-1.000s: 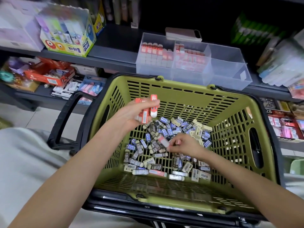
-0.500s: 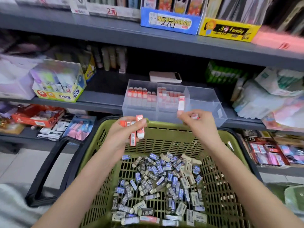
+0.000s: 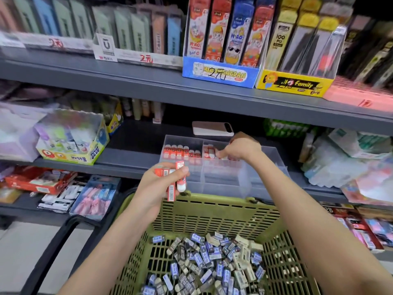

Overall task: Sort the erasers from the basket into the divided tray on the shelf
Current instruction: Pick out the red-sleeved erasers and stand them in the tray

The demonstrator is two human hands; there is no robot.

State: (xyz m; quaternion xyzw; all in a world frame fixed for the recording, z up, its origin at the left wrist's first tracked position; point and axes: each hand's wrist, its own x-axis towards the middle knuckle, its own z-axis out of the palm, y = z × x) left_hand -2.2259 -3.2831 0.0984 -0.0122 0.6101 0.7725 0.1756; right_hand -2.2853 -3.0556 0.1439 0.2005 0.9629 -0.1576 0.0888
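Observation:
A green basket (image 3: 212,201) in front of me holds a heap of blue, grey and white erasers (image 3: 204,262). On the middle shelf stands a clear divided tray (image 3: 265,173). Its left compartment has a row of red-and-white erasers (image 3: 180,152). More of them stand in the middle compartment, and the right one looks bare. My left hand (image 3: 153,192) grips a small bunch of red erasers (image 3: 177,182) above the basket's far rim. My right hand (image 3: 242,149) reaches into the middle compartment, fingers curled down, pinching a red eraser (image 3: 210,151) at the row's end.
A white phone-like slab (image 3: 212,128) lies behind the tray. A yellow glue box (image 3: 72,141) stands left on the same shelf, soft packets (image 3: 340,158) right. The basket's black handle (image 3: 55,248) hangs left. Stationery boxes (image 3: 221,75) line the shelf above.
The view tilted up from the basket to the shelves. My right hand rose out of the basket with a red eraser and moved into the tray's middle compartment. My left hand lifted its bunch slightly.

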